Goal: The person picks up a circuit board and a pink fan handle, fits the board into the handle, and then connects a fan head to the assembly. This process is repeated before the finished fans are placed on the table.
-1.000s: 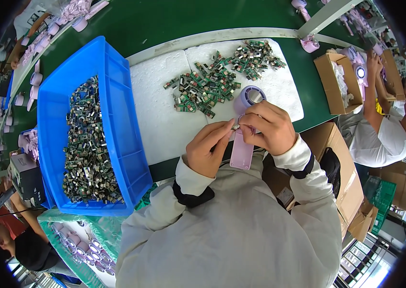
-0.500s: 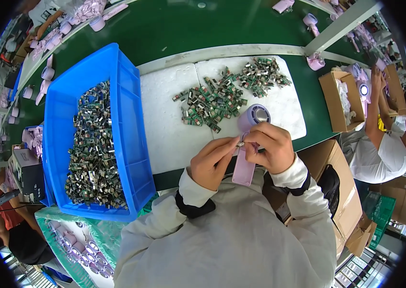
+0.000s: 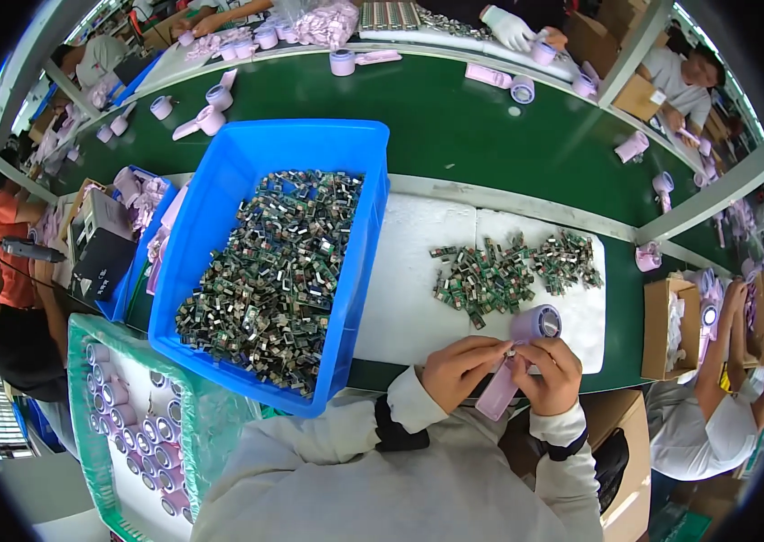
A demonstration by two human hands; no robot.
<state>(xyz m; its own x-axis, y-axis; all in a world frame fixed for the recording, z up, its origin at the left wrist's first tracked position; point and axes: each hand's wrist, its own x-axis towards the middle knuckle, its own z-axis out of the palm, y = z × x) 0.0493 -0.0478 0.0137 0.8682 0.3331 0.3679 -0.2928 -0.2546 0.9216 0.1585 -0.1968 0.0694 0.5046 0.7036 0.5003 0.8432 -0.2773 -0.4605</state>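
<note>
A lilac handheld fan (image 3: pixel 496 395) lies in front of my body, its round head (image 3: pixel 536 322) pointing away from me and its flat handle toward me. My left hand (image 3: pixel 457 372) is closed in a pinch at the neck of the fan. Between the fingertips shows a small pale piece (image 3: pixel 510 353), too small to name. My right hand (image 3: pixel 552 375) is closed round the fan's neck from the right, fingertips meeting those of the left. Just beyond lie piles of small green circuit boards (image 3: pixel 487 275) on a white foam sheet (image 3: pixel 400 312).
A large blue bin (image 3: pixel 359 262) full of circuit boards (image 3: pixel 273 271) stands left of my hands. A green-lined crate (image 3: pixel 210 434) of lilac fan parts is lower left. Cardboard boxes (image 3: pixel 666 330) and a co-worker (image 3: pixel 707 425) are at the right. More fans lie along the green belt (image 3: pixel 436 135).
My view has swung up and left, so the bin, boards and hands appear farther right and lower. Both hands remain pinched together at the fan's neck.
</note>
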